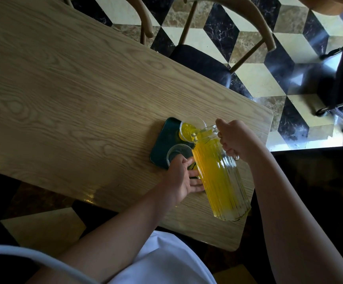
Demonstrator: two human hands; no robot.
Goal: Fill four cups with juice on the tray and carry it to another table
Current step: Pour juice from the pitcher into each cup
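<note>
**Juice going from pitcher into the far cup**

The right hand point(237, 140) is gripping the handle of a ribbed glass pitcher point(221, 181), its fingers point(229, 149) curled round the handle. The pitcher is tilting, spout towards 11 o'clock and base towards 5 o'clock, and it is holding yellow juice point(211, 173) along most of its length. The spout is sitting over the rim of a clear cup point(192, 128), and juice is pooling in that cup's bottom.

That cup is standing at the 1 o'clock part of a dark green tray point(164, 138), which is lying on the wooden surface point(74, 89) near the surface's 4 o'clock corner. A second clear cup point(176, 153), with no juice showing in it, is standing on the tray at about 6 o'clock of the first one. Part of the tray is hiding behind the pitcher, so any further cups there cannot be told.

The left hand point(184, 177) is resting at the tray's near edge, just beside the second cup, with its fingers point(196, 182) lying nearly straight and reaching under the pitcher; whether they are touching the pitcher's glass cannot be told.

Beyond the surface, at 12 to 1 o'clock, wooden chairs point(205, 62) with dark seats are standing on a floor point(254, 78) of black, cream and brown tiles. A white garment point(166, 261) is showing at the bottom of the view.
</note>
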